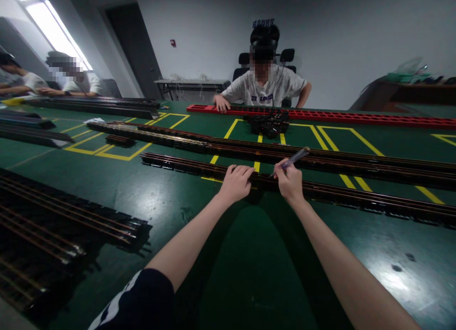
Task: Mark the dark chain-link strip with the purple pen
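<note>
A long black strip with copper-coloured lines along it lies across the green table in front of me. My left hand is bent over it, gripping it from above; part of the thumb is hidden. Just to the right, my right hand is closed round a pen. Its tip points down at the same strip, and I cannot tell whether it touches. Behind this strip runs a second bundle of similar long black strips.
Several stacked black strips lie at the left front. A small black pile and a red slotted rail are at the far side, where a person sits. Yellow tape lines mark the green table. Other people sit at far left.
</note>
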Tool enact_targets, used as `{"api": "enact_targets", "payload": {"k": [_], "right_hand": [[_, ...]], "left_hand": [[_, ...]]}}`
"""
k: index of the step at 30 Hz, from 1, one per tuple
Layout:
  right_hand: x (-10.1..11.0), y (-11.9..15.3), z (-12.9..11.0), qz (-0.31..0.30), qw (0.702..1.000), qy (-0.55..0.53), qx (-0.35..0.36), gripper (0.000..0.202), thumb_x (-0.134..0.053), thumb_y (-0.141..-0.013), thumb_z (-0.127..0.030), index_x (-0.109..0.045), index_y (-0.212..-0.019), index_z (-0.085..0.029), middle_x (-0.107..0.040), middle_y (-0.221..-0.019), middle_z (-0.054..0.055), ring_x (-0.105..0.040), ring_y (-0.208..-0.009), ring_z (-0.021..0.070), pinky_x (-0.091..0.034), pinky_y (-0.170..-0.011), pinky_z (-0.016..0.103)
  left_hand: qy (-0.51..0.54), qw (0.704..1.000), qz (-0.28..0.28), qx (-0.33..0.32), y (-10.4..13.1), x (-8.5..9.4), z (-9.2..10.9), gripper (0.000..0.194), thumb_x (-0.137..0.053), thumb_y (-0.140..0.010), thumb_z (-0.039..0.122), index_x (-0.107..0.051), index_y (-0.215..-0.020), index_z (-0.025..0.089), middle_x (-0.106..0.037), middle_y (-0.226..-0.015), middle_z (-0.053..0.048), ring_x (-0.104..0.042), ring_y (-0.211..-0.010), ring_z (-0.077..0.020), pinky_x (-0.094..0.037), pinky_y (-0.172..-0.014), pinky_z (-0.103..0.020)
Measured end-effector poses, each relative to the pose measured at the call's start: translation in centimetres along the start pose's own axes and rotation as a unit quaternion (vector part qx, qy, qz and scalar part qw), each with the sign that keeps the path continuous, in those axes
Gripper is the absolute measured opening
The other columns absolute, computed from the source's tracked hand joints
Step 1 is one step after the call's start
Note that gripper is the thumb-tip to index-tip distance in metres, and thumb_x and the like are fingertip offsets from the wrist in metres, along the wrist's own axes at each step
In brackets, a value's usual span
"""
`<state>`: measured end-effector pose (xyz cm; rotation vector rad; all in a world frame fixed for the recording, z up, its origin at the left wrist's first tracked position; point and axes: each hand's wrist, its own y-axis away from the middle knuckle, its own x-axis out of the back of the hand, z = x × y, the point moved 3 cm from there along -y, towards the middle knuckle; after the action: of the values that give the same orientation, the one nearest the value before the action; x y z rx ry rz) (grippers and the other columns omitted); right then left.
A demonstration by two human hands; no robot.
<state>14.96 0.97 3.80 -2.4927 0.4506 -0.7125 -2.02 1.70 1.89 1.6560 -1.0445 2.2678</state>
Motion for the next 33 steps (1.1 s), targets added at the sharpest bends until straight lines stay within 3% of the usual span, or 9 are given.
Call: {"api": "enact_targets", "payload": {"k": [11,33], "right_hand": [[0.02,0.14,-0.08,0.000,1.000,-0.015,-0.008,0.037,-0.043,-0.085,-0.055,-0.049,-0.072,-0.022,-0.059,-0.054,0.003,-0.058,-0.050,0.0199,-0.043,-0.057,0.032],[-0.11,0.27,-0.59,0.001,1.000,-0.028,0.004,0.034,-0.043,-0.086,-0.051,-0.048,-0.070,-0.022,-0.058,-0.053,0.002,-0.057,-0.052,0.0187,-0.042,-0.055,0.030]], "left_hand": [[-0.048,0.999,0.001,0.014,-0.18,0.10,0.28,0.044,-0.049,-0.089,0.046,-0.056,-0.121,0.016,-0.065,-0.117,-0.009,-0.057,-0.109,-0.0242,-0.036,-0.099,-0.040],[-0.068,0.997,0.023,0.029,0.12,0.00,0.38,0.032,-0.053,-0.088,0.036,-0.058,-0.114,0.019,-0.066,-0.114,-0.008,-0.056,-0.108,-0.0249,-0.034,-0.100,-0.045]]}}
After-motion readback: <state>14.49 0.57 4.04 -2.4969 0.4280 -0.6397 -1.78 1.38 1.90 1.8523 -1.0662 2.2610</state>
